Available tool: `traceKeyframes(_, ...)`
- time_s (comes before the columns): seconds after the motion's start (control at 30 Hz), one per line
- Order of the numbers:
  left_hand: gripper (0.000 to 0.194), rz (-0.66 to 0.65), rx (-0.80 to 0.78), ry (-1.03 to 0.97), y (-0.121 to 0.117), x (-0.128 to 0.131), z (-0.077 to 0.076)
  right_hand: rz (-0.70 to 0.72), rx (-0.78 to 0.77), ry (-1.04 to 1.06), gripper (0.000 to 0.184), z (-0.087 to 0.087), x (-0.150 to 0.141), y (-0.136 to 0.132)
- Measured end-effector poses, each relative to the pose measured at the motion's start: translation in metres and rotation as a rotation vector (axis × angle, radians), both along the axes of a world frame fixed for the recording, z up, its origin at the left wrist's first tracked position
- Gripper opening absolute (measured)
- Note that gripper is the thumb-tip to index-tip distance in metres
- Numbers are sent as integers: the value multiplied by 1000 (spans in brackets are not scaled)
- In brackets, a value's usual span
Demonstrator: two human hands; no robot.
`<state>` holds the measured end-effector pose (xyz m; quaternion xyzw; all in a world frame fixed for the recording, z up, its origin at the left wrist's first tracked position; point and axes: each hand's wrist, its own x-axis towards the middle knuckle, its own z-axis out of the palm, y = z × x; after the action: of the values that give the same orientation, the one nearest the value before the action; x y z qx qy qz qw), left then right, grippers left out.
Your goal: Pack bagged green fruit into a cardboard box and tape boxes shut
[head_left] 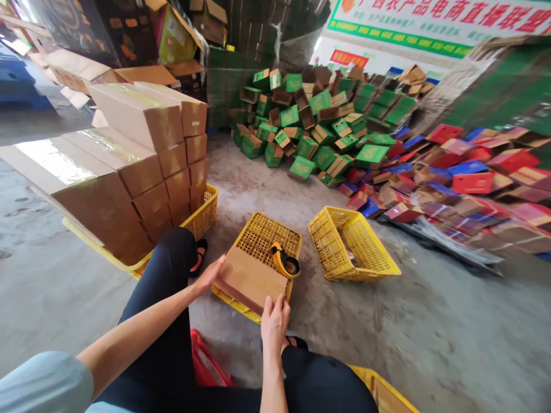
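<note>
A small brown cardboard box [251, 279] lies on an upturned yellow plastic crate [269, 232] in front of my knees. My left hand [208, 275] presses flat against the box's left end, fingers stretched out. My right hand [274, 321] grips the box's near right corner, fingers curled over its edge. A yellow and black tape dispenser [284, 261] rests on the crate just beyond the box, touching neither hand.
A stack of taped brown boxes [129, 166] sits on yellow crates at left. A tilted yellow basket [350, 244] stands to the right. Heaps of green boxes [318, 126] and red and blue boxes [465, 178] lie behind. A red stool [206, 361] shows between my legs.
</note>
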<state>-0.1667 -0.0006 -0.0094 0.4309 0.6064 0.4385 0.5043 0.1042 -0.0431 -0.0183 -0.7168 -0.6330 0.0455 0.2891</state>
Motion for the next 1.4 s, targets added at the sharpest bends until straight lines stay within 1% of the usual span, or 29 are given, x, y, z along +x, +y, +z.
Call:
traceKeyframes(0.17, 80, -172, 201, 576, -22, 2, -7, 0, -151, -225, 94, 11, -15, -9)
traceKeyframes(0.23, 82, -198, 293, 769, -26, 4, -9, 18, -186, -280, 90, 15, -22, -13)
traceKeyframes(0.33, 91, -207, 433, 990, -27, 7, -9, 63, -190, -324, 88, 18, -33, -16)
traceKeyframes(0.43, 90, -236, 509, 1109, -29, 13, -8, 117, -172, -336, 87, 17, -44, -17)
traceKeyframes(0.57, 73, -315, 582, 1138, -34, 25, -6, 183, -161, -321, 82, 16, -53, -17)
traceKeyframes(0.63, 65, -322, 596, 1135, -36, 30, -4, 205, -159, -306, 79, 16, -56, -17)
traceKeyframes(0.73, 59, -309, 605, 1136, -36, 33, 0, 245, -159, -284, 73, 16, -61, -16)
traceKeyframes(0.83, 52, -351, 645, 1131, -34, 37, 11, 280, -156, -268, 65, 14, -65, -15)
traceKeyframes(0.97, 45, -472, 699, 1084, -31, 52, 28, 296, -162, -230, 58, 7, -65, -12)
traceKeyframes(1.03, 43, -546, 727, 1046, -29, 62, 36, 288, -168, -195, 58, 4, -61, -9)
traceKeyframes(1.1, 40, -588, 746, 1005, -26, 69, 40, 283, -160, -148, 58, 3, -57, -6)
traceKeyframes(1.23, 41, -560, 743, 952, -20, 71, 40, 297, -108, -73, 56, 6, -51, -2)
traceKeyframes(1.33, 44, -538, 713, 956, -19, 63, 37, 288, -86, -78, 57, 8, -50, 0)
traceKeyframes(1.4, 46, -507, 657, 971, -19, 54, 35, 274, -94, -98, 58, 10, -50, 1)
